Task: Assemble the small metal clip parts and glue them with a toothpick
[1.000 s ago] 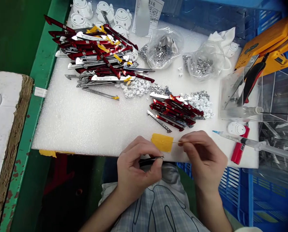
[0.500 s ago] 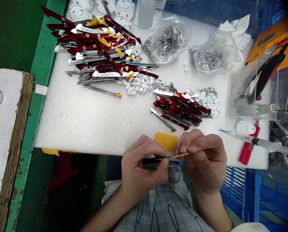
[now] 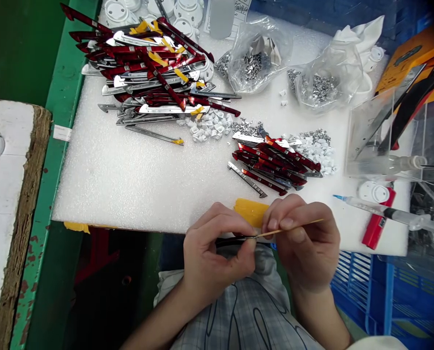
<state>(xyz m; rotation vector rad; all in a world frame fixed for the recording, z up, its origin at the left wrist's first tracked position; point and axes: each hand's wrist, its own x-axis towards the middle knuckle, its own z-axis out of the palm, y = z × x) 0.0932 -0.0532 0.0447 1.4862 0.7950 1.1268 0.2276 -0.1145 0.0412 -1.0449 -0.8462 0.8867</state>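
The left hand [image 3: 213,257] and right hand [image 3: 304,243] work close together just past the front edge of a white foam sheet [image 3: 111,184], above a checked shirt [image 3: 231,311]. The left grip is narrow, with thumb and fingers pinching a slim black piece [image 3: 234,240] that lies level. The right grip is just as tight, with fingertips [image 3: 275,224] holding a thin wooden stick [image 3: 293,227], whose tip touches the silvery end of the black piece. A yellow tape patch [image 3: 249,211] lies on the foam, touching the right fingers. Just beyond stands a small pile of red and silver strips [image 3: 268,170], well apart from a larger pile [image 3: 147,73]. To the right, a syringe [image 3: 380,211] and a red lighter [image 3: 375,226] lie near the foam's right edge, and a blue plastic crate [image 3: 348,282] sits below that corner.
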